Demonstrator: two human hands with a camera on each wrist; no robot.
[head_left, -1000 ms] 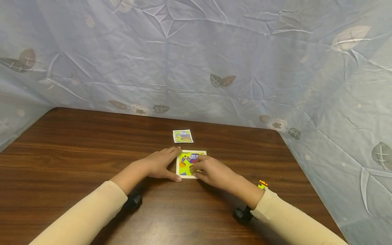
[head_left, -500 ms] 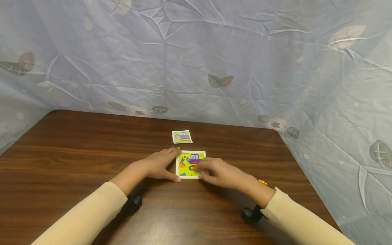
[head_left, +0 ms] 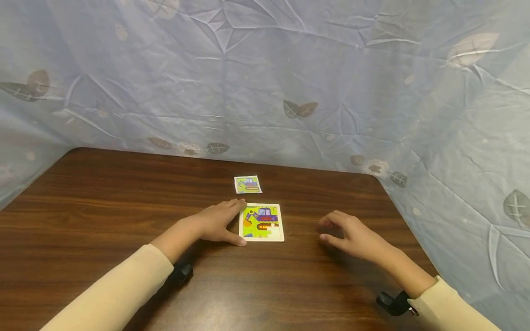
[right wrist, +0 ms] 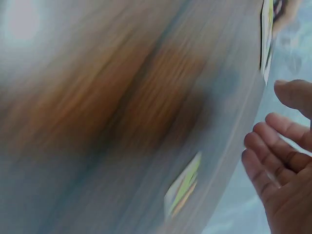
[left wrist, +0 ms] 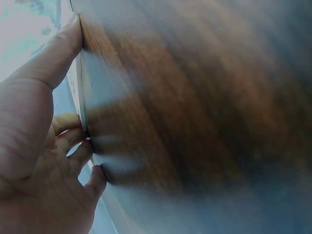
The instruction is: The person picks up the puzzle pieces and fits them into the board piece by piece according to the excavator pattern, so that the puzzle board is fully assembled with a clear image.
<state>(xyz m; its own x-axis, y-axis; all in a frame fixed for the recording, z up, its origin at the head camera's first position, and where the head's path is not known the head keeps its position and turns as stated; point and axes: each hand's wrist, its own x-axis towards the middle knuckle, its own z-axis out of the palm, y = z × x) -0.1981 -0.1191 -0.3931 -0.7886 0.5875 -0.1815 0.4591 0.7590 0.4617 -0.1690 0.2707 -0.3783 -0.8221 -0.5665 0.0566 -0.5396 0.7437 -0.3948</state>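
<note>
A square jigsaw puzzle (head_left: 258,218) with a white frame and a purple excavator on green lies on the table; its lower right corner shows bare white board. My left hand (head_left: 217,223) rests along its left edge, thumb at the near corner and fingertips at the far one. In the left wrist view the thumb (left wrist: 63,48) touches the frame's edge. Right of the puzzle, apart from it, my right hand (head_left: 354,234) hovers over the table, fingers loosely bent and holding nothing. A blurred green and orange jigsaw piece (right wrist: 183,187) lies on the table in the right wrist view.
A small picture card (head_left: 247,184) with a similar excavator lies beyond the puzzle. The brown wooden table (head_left: 124,197) ends at a grey-blue patterned cloth (head_left: 256,82), which hangs behind it and along both sides.
My right hand has left the puzzle's lower right part and moved right across the table. The loose piece seen earlier by the right forearm is now hidden in the head view. My left hand stays put.
</note>
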